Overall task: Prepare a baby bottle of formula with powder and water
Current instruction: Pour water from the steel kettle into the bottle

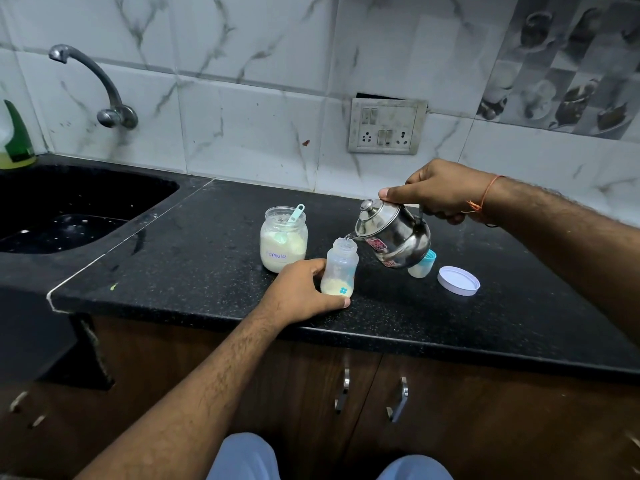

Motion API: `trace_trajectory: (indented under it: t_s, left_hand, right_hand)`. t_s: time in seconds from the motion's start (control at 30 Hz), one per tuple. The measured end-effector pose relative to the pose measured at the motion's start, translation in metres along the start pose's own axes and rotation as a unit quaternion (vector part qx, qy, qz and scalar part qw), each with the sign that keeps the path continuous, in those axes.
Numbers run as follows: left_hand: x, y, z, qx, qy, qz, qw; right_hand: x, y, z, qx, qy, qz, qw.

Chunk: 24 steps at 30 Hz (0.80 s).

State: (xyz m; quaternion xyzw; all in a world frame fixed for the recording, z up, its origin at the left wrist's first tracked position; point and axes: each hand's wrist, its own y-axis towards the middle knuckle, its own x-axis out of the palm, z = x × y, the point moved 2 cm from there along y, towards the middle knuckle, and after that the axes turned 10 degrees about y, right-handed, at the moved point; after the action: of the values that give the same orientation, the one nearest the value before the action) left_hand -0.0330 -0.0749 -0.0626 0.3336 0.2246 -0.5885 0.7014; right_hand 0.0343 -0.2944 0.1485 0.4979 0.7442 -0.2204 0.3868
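Speckled black counter (207, 271): steel kettle (394, 237) tipped over plastic bottle (341, 268).

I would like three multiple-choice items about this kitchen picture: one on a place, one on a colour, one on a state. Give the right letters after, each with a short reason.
1. Where does the white lid lie?
A. On the counter, right of the kettle
B. In the sink
C. On the formula jar

2. What colour is the scoop that stands in the formula jar?
A. Red
B. Light teal
C. Black

3. What is the state of the baby bottle?
A. Capped and lying on its side
B. Open, upright, with powder at the bottom
C. Full to the brim with milk

Answers:
1 A: the lid rests flat on the black counter, beyond the steel kettle.
2 B: its handle above the jar's rim is pale teal.
3 B: the left hand steadies it while the right hand tips the kettle's spout over its open mouth.
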Motion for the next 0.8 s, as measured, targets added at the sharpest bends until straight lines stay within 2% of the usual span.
trace_trajectory:
  t_s: [0.8]
  left_hand:
    - [-0.001,-0.001,0.001,0.001,0.01,0.006,1.0]
  right_hand:
    - [-0.006,-0.007,-0.015,-0.001,-0.071,0.002,0.997]
